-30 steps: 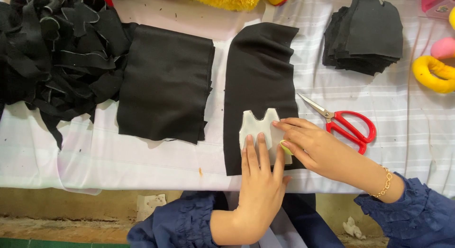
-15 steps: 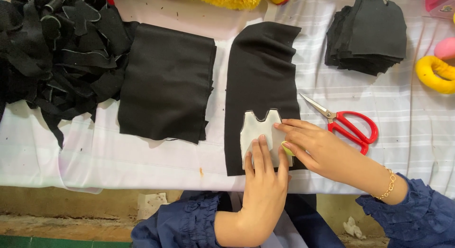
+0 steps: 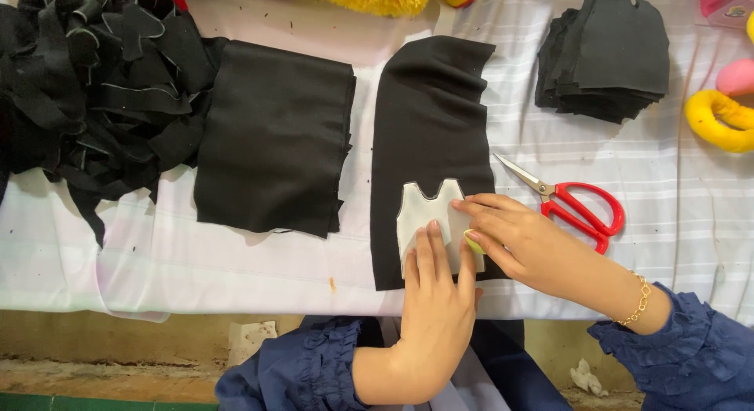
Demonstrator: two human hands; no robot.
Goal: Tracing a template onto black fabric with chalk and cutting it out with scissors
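White cloth with faint grey stripes (image 3: 628,168) is seen covering the worktop across the head view, with a strip of bare floor along the lower edge of the frame. At the centre, a long strip of black fabric (image 3: 428,105) is laid flat, running from the upper middle down towards the near edge of the worktop. On its lower part a small white paper pattern piece with a notched top (image 3: 420,211) is placed. The left hand (image 3: 436,301) is pressed flat on the pattern, fingers extended and held together, nothing gripped. The right hand (image 3: 522,242), at the pattern's right edge, has its fingers curled around a small yellow-green piece of chalk (image 3: 473,241), which touches the fabric just beside the pattern. Red-handled scissors (image 3: 577,203) are lying closed on the cloth just right of the right hand. A second folded piece of black fabric (image 3: 275,140) is spread left of the strip. A tangled heap of black fabric offcuts (image 3: 86,81) fills the upper left. A stack of cut black fabric pieces (image 3: 609,54) is set at the upper right, with a yellow plush ring (image 3: 715,124) at the right edge.
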